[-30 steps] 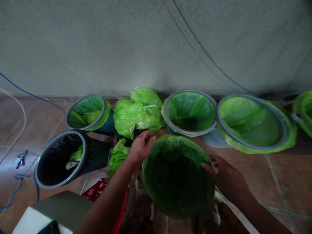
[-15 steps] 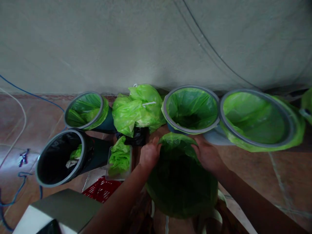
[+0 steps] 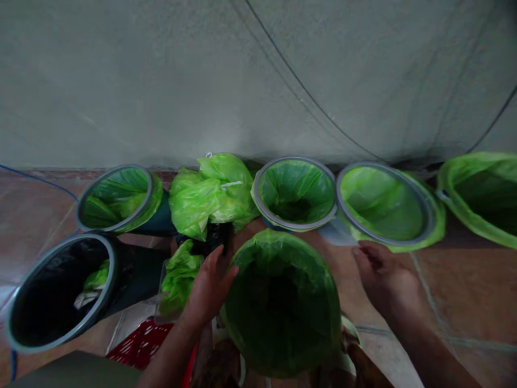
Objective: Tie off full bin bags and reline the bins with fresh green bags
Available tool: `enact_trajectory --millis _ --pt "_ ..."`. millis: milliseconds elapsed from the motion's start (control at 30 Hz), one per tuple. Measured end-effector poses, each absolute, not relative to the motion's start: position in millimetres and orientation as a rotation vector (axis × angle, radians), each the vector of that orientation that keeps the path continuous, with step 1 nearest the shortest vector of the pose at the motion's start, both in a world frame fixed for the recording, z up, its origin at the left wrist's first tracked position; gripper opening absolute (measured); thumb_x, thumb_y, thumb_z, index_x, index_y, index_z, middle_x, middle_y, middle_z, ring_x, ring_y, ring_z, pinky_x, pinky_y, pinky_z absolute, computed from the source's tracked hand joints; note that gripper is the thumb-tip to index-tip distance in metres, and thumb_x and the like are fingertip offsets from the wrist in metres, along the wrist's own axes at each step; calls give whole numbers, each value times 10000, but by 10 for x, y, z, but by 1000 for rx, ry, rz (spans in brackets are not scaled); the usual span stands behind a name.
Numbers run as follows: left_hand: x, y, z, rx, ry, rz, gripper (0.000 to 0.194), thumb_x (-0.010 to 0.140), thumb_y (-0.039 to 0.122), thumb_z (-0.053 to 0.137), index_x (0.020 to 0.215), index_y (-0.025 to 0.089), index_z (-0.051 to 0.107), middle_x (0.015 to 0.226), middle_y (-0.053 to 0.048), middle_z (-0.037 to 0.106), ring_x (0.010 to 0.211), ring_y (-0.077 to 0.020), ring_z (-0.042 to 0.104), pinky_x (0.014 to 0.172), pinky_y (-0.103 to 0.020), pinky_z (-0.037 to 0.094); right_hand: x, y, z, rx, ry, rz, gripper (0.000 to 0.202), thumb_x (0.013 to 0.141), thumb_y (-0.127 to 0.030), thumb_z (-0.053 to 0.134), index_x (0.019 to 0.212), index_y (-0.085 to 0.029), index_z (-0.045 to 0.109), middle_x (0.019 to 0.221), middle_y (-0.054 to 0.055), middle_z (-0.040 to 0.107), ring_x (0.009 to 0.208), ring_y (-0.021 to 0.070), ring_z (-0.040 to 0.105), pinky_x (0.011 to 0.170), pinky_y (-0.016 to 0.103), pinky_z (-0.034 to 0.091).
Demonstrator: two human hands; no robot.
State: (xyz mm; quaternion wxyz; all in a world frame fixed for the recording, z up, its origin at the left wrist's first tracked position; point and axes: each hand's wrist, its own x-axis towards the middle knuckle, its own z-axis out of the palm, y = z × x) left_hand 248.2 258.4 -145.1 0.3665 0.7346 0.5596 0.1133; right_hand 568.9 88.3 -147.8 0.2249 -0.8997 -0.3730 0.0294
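Note:
A round bin lined with a green bag (image 3: 283,334) stands in front of me, its liner folded over the rim. Beside its left edge is my left hand (image 3: 212,285), open, fingers and thumb apart; whether the thumb touches the liner I cannot tell. My right hand (image 3: 390,280) is off the bin to the right, loosely curled with a gap between thumb and fingers, slightly blurred, and nothing shows in it. It is just below a grey-rimmed bin (image 3: 343,202) with a pale green liner. Left of my left hand, a clear tub (image 3: 161,312) holds crumpled green bags (image 3: 177,280).
Along the wall stand another lined bin (image 3: 258,196), tied green bags (image 3: 214,194), a left bin (image 3: 153,188) and a far-right green-lined bin (image 3: 448,188). A black-lined bin (image 3: 111,269) leans at left. Near me are a red crate (image 3: 139,345) and a grey box (image 3: 72,372).
Both hands have let go of the green liner's rim. My right hand has moved right and my left hand slightly left and down. The view has shifted right.

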Motion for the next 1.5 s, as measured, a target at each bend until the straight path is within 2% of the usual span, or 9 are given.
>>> enact_trajectory --millis 233,500,767,867,967,1067,1167,1300,1500 --pt "2376 2452 -1544 1630 1451 266 565 803 482 581 1271 168 557 1263 -137 664 1171 -263 635 1023 -420 492 6232 751 -1471 -2646 -1488 -236 419 941 -403 461 1250 -163 610 1227 150 654 1042 304 625 801 405 518" --pt "2422 2506 -1327 1727 1502 314 543 795 487 573 1221 151 595 1203 -151 681 1156 -292 635 989 -449 507 6497 935 -1511 -2639 -1628 -159 275 955 -250 436 1016 -137 679 951 124 710 888 257 652 785 368 525" --pt "2926 2560 -626 1540 1302 616 598 805 601 596 1199 150 607 1244 -153 663 1163 -277 623 979 -409 502 5840 709 -802 -2328 -1771 -247 305 989 -275 397 1096 -185 668 1137 118 678 966 236 642 816 350 521" --pt "3120 2621 -347 1175 1173 670 659 835 695 498 1179 142 601 1210 -162 673 1057 -264 668 832 -366 554 5363 593 -603 -1974 -2074 -169 320 928 -116 403 1083 -204 669 1073 86 695 917 198 643 775 309 533" --pt "3126 2644 -213 982 1106 701 539 786 600 644 1089 157 602 1026 -115 714 769 -182 687 640 -288 540 5041 509 -497 -1699 -2306 -109 314 879 -59 436 1061 -184 660 1012 79 704 827 182 635 691 288 533" --pt "2983 2537 -242 969 1104 757 444 685 427 780 986 164 584 725 27 637 462 -42 474 452 -179 377 4956 440 -439 -1600 -2307 36 214 921 -147 488 1043 -205 654 979 50 703 828 172 645 721 284 546" --pt "2809 2323 -380 886 1083 792 430 676 411 780 950 166 557 632 87 526 405 -3 318 404 -155 257 5025 398 -459 -1789 -1918 156 265 949 -336 526 1179 -230 607 1158 69 672 975 173 665 848 286 545" --pt "2656 2074 -627 758 1105 811 467 656 419 790 962 169 541 650 89 514 413 5 286 419 -152 243 5107 433 -729 -2245 -1329 226 518 945 -461 464 1350 -139 493 1247 172 635 972 252 688 844 383 549" --pt "2577 1953 -937 714 1176 834 481 663 461 768 977 176 541 654 80 510 435 -8 312 439 -158 272 5039 574 -1239 -2274 -1248 484 369 929 -338 414 1200 -177 607 950 87 748 819 214 710 742 331 536"
